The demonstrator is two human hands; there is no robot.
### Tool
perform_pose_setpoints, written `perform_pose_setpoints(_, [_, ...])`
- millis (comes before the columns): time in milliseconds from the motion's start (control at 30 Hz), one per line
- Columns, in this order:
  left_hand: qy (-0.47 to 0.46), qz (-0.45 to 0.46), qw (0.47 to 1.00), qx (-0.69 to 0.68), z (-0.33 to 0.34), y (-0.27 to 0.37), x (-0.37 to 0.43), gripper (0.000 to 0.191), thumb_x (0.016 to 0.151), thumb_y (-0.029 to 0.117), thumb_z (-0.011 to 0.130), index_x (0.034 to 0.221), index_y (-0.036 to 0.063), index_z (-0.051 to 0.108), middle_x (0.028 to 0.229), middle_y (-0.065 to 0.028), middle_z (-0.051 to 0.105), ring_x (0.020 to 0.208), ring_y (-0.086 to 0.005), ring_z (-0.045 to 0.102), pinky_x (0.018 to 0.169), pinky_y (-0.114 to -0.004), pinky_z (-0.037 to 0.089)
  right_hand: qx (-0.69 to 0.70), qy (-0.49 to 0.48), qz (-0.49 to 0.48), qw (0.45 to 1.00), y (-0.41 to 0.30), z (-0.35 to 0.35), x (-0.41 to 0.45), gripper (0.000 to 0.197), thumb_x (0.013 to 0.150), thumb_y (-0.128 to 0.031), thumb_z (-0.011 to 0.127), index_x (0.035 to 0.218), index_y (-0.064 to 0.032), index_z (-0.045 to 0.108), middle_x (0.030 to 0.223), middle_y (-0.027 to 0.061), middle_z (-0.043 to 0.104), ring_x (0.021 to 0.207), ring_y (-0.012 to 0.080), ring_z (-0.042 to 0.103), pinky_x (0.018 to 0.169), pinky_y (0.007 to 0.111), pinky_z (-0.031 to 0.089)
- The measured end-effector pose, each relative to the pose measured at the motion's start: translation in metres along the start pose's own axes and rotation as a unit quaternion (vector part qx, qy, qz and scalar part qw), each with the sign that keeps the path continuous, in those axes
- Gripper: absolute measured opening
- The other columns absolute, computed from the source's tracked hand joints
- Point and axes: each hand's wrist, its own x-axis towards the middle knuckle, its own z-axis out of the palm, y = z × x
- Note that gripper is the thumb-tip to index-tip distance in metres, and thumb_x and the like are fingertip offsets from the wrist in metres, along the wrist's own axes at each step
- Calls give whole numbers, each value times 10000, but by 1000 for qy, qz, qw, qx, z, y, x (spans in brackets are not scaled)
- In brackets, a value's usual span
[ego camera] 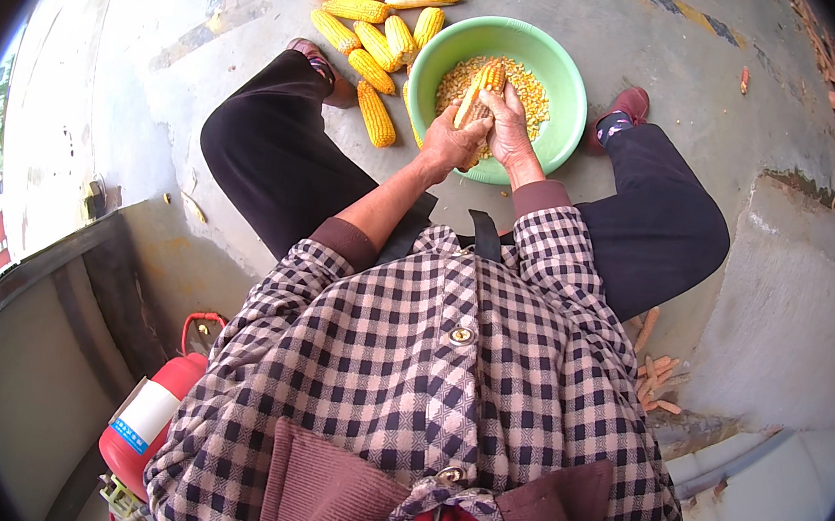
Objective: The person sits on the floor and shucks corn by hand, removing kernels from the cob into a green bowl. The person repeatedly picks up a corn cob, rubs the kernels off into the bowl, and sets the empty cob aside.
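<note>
Over a light green plastic basin (571,109) on the concrete floor, both my hands grip one ear of corn (491,78). Yellow kernels cover its far end, while a stripped stretch of cob shows nearer my fingers. My left hand (453,140) wraps the near part from the left. On the right side, my right hand (509,128) holds it with the thumb along the ear. Loose corn kernels (530,90) lie across the basin's bottom. Part of the ear's near end is hidden by my fingers.
Several whole ears of corn (374,45) lie left of the basin. Bare cobs (655,377) sit on the floor behind my right leg. A red fire extinguisher (154,408) stands at my left side. One cob piece (745,79) rests far right.
</note>
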Motion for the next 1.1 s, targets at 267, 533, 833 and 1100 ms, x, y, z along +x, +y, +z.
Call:
perform_pose_setpoints(267, [31, -5, 974, 226, 2, -10, -2, 453, 814, 332, 691, 1133, 41, 554, 768, -83, 639, 561, -152, 588, 519, -299, 493, -88, 88, -17, 992, 10, -10, 6, 409, 859, -179, 660, 1183, -16, 472, 1016, 88, 551, 899, 191, 587, 750, 332, 533])
perform_pose_setpoints(533, [1, -87, 988, 127, 2, 9, -11, 594, 783, 346, 708, 1260, 42, 528, 889, -106, 661, 719, -177, 629, 609, -321, 508, -82, 63, -1, 995, 18, -22, 2, 475, 895, -202, 571, 1325, -80, 411, 1132, 71, 535, 1024, 187, 562, 852, 339, 500])
perform_pose_setpoints(833, [-54, -83, 993, 58, 2, -5, -10, 749, 800, 336, 681, 1444, 150, 346, 907, -96, 651, 698, -187, 622, 568, -327, 511, 66, 68, 70, 993, 18, -28, 9, 296, 917, -243, 603, 1149, -140, 451, 911, 139, 619, 763, 283, 643, 682, 450, 561])
perform_pose_setpoints(1100, [-102, -150, 983, -18, -6, -14, 0, 762, 839, 364, 680, 1463, 178, 285, 866, -73, 625, 593, -185, 582, 407, -369, 472, 47, 56, 22, 997, 28, -31, 5, 292, 882, -159, 616, 1124, -79, 474, 895, 100, 602, 724, 249, 634, 652, 406, 555])
